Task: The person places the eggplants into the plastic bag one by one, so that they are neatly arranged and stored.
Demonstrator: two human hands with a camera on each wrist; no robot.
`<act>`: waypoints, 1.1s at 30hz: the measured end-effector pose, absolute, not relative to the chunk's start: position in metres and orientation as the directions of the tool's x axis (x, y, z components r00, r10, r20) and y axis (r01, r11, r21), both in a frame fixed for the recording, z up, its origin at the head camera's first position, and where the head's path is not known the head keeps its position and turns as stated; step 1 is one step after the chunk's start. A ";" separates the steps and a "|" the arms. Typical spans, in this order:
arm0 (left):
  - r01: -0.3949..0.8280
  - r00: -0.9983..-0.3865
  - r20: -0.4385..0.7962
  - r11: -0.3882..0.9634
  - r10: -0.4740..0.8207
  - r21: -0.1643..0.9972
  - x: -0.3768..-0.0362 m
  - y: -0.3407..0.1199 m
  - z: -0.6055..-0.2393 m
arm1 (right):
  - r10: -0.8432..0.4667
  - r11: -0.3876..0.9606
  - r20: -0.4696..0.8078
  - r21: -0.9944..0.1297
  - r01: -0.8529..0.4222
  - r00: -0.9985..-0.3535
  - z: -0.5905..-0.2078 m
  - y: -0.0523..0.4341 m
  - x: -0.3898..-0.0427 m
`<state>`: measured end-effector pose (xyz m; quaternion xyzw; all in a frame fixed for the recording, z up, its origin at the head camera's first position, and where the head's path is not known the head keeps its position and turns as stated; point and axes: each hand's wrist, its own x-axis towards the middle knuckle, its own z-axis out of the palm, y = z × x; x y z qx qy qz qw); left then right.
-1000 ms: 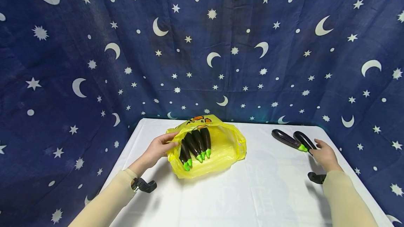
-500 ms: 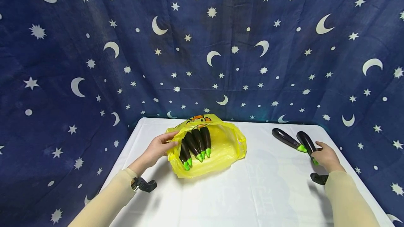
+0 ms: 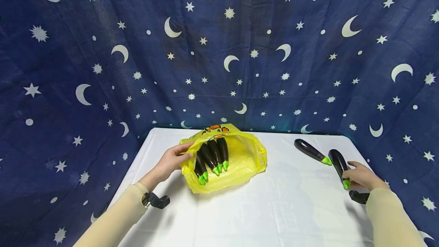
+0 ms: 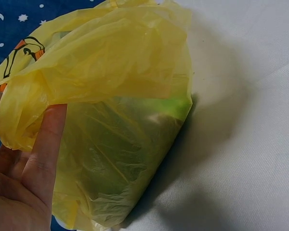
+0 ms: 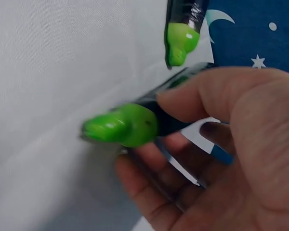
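Note:
A yellow plastic bag (image 3: 241, 174) with an orange print lies on its side, its mouth spread toward me. Several dark purple eggplants (image 3: 215, 152) with green stem ends rest inside, toward its left. My left hand (image 3: 171, 160) grips the bag's left rim; in the left wrist view, the fingers (image 4: 47, 144) hold the folded yellow plastic (image 4: 120, 57). At the right, my right hand (image 3: 365, 175) holds an eggplant (image 3: 337, 161) between thumb and fingers, near its green end (image 5: 123, 126). Another eggplant (image 3: 310, 150) lies on the table, just left of the held one.
A white cloth covers the table (image 3: 274, 209). Behind it and at both sides hangs a dark blue curtain (image 3: 219, 68) with moons and stars. Black straps (image 3: 156, 201) circle both wrists.
My right hand has moved right and toward me, drawing the eggplant away from its neighbour, and more of its green end shows. My left hand stays at the bag's rim.

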<state>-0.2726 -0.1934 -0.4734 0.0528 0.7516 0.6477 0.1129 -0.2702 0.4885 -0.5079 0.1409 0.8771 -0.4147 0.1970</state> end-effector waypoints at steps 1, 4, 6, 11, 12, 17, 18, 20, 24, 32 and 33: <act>-0.068 -0.969 -0.103 0.155 0.225 0.985 -0.272 -0.194 -0.473 | 0.068 0.607 -0.473 -0.679 0.412 -0.879 -0.508 0.490 -0.269; -0.072 -0.969 -0.106 0.154 0.223 0.985 -0.272 -0.194 -0.474 | 0.036 0.610 -0.487 -0.681 0.405 -0.873 -0.508 0.493 -0.267; -0.074 -0.969 -0.107 0.153 0.224 0.985 -0.272 -0.194 -0.474 | 0.035 0.614 -0.496 -0.675 0.410 -0.868 -0.508 0.494 -0.266; -0.072 -0.968 -0.107 0.155 0.229 0.985 -0.273 -0.194 -0.476 | 0.025 0.621 -0.463 -0.687 0.376 -0.886 -0.505 0.491 -0.264; -0.071 -0.967 -0.106 0.156 0.230 0.985 -0.273 -0.194 -0.476 | 0.020 0.625 -0.447 -0.693 0.360 -0.894 -0.505 0.490 -0.263; -0.067 -0.968 -0.103 0.159 0.230 0.985 -0.272 -0.194 -0.477 | 0.004 0.635 -0.396 -0.708 0.308 -0.918 -0.502 0.485 -0.262; -0.067 -0.968 -0.103 0.160 0.229 0.985 -0.272 -0.194 -0.477 | 0.004 0.638 -0.393 -0.707 0.305 -0.919 -0.502 0.485 -0.262; -0.069 -0.968 -0.105 0.159 0.227 0.985 -0.272 -0.194 -0.477 | 0.004 0.649 -0.390 -0.700 0.299 -0.921 -0.503 0.485 -0.262; -0.073 -0.969 -0.108 0.159 0.223 0.984 -0.272 -0.194 -0.476 | 0.009 0.668 -0.385 -0.685 0.293 -0.923 -0.505 0.487 -0.265; -0.071 -0.969 -0.105 0.157 0.225 0.985 -0.273 -0.193 -0.476 | 0.003 0.663 -0.381 -0.691 0.287 -0.924 -0.506 0.488 -0.265; -0.071 -0.969 -0.105 0.155 0.225 0.985 -0.273 -0.193 -0.475 | 0.003 0.663 -0.380 -0.691 0.287 -0.925 -0.506 0.488 -0.265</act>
